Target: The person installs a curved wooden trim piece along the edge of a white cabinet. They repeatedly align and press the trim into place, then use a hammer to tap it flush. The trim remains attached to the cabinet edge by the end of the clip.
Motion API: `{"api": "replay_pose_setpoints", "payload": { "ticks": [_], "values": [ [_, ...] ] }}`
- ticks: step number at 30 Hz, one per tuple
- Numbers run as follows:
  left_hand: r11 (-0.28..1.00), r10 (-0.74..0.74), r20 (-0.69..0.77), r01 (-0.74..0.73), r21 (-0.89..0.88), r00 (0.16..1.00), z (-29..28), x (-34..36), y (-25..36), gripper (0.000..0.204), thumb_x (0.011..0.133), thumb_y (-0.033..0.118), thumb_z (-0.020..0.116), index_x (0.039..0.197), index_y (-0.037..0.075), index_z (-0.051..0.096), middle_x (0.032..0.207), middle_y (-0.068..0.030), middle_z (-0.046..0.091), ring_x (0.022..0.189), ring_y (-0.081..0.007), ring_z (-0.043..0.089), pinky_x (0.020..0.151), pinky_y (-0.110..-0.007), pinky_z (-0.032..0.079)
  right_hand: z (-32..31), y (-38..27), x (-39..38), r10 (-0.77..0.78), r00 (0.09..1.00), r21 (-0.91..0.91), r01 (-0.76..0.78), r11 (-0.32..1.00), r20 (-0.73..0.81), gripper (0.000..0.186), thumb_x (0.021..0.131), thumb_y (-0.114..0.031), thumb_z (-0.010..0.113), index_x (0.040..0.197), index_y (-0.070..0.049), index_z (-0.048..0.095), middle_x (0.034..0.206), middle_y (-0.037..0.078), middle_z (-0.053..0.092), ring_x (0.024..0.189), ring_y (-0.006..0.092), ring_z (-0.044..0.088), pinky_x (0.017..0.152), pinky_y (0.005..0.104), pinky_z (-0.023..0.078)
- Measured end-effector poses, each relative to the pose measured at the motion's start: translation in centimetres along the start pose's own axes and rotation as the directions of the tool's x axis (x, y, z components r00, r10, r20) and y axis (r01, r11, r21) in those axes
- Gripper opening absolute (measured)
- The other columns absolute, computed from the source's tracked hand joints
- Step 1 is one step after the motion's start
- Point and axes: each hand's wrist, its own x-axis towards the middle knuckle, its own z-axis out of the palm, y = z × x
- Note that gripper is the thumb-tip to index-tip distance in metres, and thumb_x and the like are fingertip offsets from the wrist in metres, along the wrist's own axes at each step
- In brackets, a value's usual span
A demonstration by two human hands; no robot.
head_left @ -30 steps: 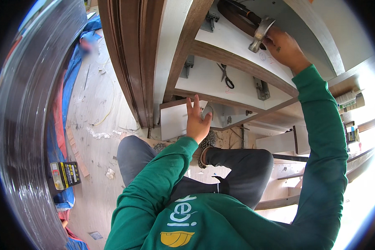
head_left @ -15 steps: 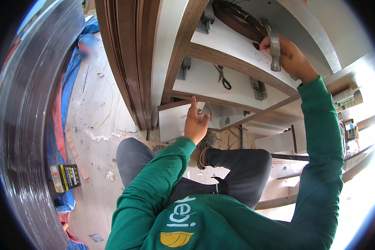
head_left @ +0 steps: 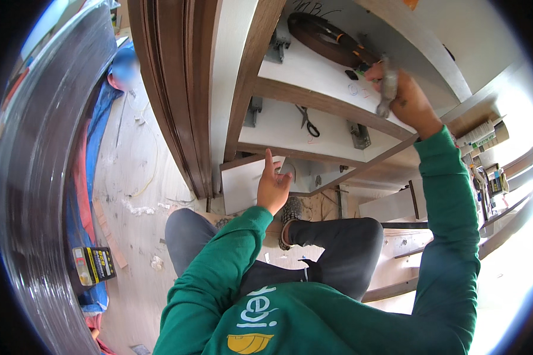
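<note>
My right hand (head_left: 413, 100) grips a claw hammer close to its metal head (head_left: 388, 89), over the upper shelf of an open cabinet. A black and orange handle (head_left: 352, 44) reaches from this hand across a dark coiled strip (head_left: 314, 35) on the shelf. My left hand (head_left: 273, 188) is at a white panel with a brown edge (head_left: 243, 183), low at the cabinet front. Its index finger points up along the panel and the thumb stands apart; part of the hand's contact is hidden. Black scissors (head_left: 307, 121) lie in the middle compartment.
Metal brackets (head_left: 359, 136) sit inside the cabinet. Plastic-wrapped dark panels (head_left: 53, 177) stand at the left, beside a black and yellow box (head_left: 93, 265). Debris (head_left: 139, 208) lies on the floor. Tubes and bottles (head_left: 482, 135) are at the right, near my right sleeve.
The hammer head has turned and blurs slightly as my right hand moves. My left hand stays by the white panel. The whole view has shifted a little.
</note>
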Motion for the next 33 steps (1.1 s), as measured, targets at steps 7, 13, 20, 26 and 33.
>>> {"api": "replay_pose_setpoints", "payload": {
  "ticks": [7,13,20,26,33],
  "values": [
    [0.999,0.007,0.024,-0.008,0.04,1.0,-0.1,-0.1,-0.1,0.1,0.094,0.011,0.07,0.167,0.009,0.002,0.133,-0.0177,0.064,0.083,-0.0141,0.064,0.082,-0.03,0.055,2.6,-0.7,3.0,-0.044,0.996,-0.393,0.069,0.917,0.071,0.024,0.087,-0.007,0.062,0.11,-0.007,0.068,0.107,0.017,0.069,0.102,0.0402,0.065,0.089,0.0496,0.054],
    [1.0,0.016,0.034,-0.016,0.01,0.999,-0.1,-0.1,0.0,0.098,0.095,0.01,0.069,0.166,0.008,0.002,0.136,-0.0276,0.062,0.085,-0.0198,0.069,0.081,-0.032,0.057,5.0,-0.8,6.8,-0.084,0.993,-0.53,0.118,0.84,0.087,0.019,0.096,-0.022,0.063,0.112,-0.012,0.069,0.107,0.01,0.068,0.108,0.0341,0.067,0.088,0.0482,0.057],
    [0.999,0.022,0.018,-0.022,0.031,1.0,-0.4,0.0,-0.1,0.096,0.094,0.011,0.07,0.166,0.007,0.007,0.135,-0.0259,0.063,0.082,-0.0186,0.067,0.08,-0.032,0.057,5.8,0.3,8.3,0.023,0.99,-0.484,0.049,0.874,0.14,0.02,0.095,-0.019,0.063,0.113,-0.012,0.07,0.111,0.011,0.067,0.11,0.0334,0.065,0.093,0.0467,0.056],
    [0.999,0.044,0.005,-0.044,0.021,0.999,-0.4,0.0,-0.3,0.095,0.094,0.011,0.069,0.166,0.007,0.008,0.136,-0.0266,0.062,0.08,-0.0184,0.067,0.08,-0.032,0.057,4.4,3.5,10.3,0.114,0.976,-0.199,-0.151,0.968,-0.184,0.028,0.095,-0.016,0.06,0.119,-0.008,0.071,0.111,0.018,0.071,0.107,0.0375,0.066,0.094,0.0431,0.053],
    [0.998,0.032,0.02,-0.032,0.049,0.999,-0.4,0.1,0.1,0.093,0.095,0.012,0.068,0.166,0.005,0.008,0.138,-0.0263,0.061,0.084,-0.0181,0.069,0.082,-0.033,0.057,4.5,5.4,12.2,0.535,0.843,-0.35,-0.516,0.782,-0.049,0.044,0.1,-0.04,0.057,0.116,-0.001,0.071,0.113,0.028,0.071,0.107,0.044,0.068,0.098,0.0488,0.052]
  ]
}}
